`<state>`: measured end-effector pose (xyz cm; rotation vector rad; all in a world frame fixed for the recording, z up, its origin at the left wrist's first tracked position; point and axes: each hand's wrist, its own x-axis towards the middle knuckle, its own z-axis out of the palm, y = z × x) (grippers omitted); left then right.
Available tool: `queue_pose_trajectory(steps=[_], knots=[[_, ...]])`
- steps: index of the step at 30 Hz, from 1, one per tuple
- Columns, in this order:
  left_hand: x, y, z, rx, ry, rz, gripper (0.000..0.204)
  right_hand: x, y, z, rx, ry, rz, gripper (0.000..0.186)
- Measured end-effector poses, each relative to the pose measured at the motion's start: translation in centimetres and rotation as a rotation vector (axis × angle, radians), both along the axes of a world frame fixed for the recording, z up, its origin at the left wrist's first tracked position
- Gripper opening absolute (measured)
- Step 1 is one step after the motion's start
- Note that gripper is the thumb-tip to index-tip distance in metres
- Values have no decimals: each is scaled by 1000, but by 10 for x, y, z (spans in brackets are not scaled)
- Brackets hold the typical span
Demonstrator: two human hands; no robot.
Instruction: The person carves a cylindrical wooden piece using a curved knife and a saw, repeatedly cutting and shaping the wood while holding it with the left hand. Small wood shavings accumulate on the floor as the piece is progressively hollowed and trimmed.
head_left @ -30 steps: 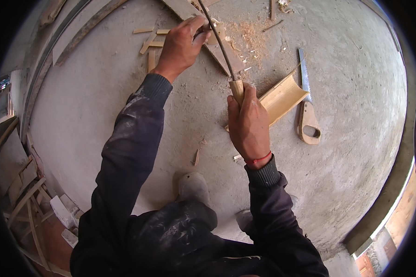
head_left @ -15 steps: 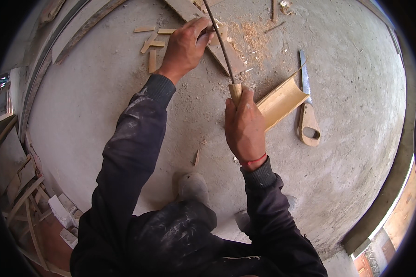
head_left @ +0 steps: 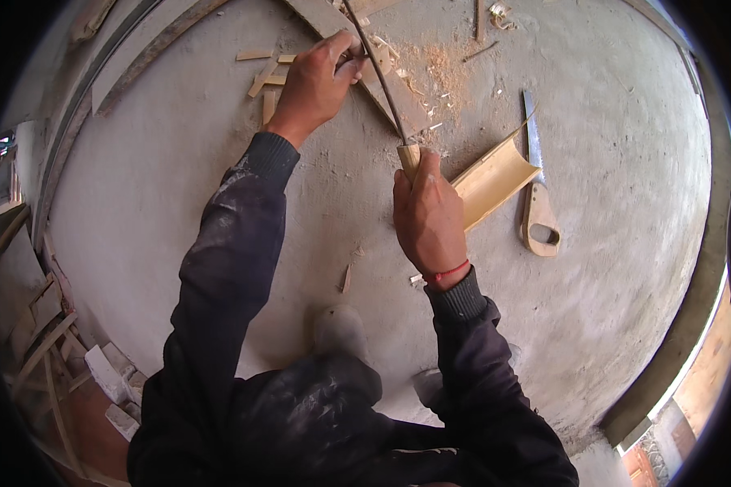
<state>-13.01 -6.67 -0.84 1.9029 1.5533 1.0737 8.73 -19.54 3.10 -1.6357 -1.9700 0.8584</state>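
Observation:
My right hand (head_left: 432, 215) is wrapped round the pale wooden handle (head_left: 410, 161) of a long tool. Its thin dark shaft or blade (head_left: 386, 89) slants up and away past the top edge of the picture; its exact kind cannot be made out. Beyond it, my left hand (head_left: 317, 85) is closed, fingertips pinched together beside the shaft. A pale piece (head_left: 378, 61) shows behind the shaft near those fingertips; whether they hold it is unclear. Under them a wooden plank (head_left: 402, 101) lies on the floor. Just right of my right hand lies a split, trough-shaped bamboo length (head_left: 495, 183).
A handsaw (head_left: 538, 207) with a wooden grip lies right of the bamboo. Several short bamboo strips (head_left: 261, 79) are scattered left of the plank, and shavings (head_left: 439, 77) to its right. Broken boards and blocks (head_left: 110, 373) are heaped at the lower left. My shoe (head_left: 339, 329) stands below.
My left hand has shifted slightly left and down. The tool's far part has swung a little left, with my right hand almost in place.

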Motion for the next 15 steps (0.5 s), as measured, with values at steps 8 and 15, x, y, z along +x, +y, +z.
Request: queue_pose_trajectory(steps=[8, 15], knots=[[3, 3, 38, 112, 53, -70, 15, -2, -3, 29, 27, 50, -83, 28], [-13, -20, -3, -148, 96, 68, 51, -7, 0, -8, -23, -29, -30, 26]])
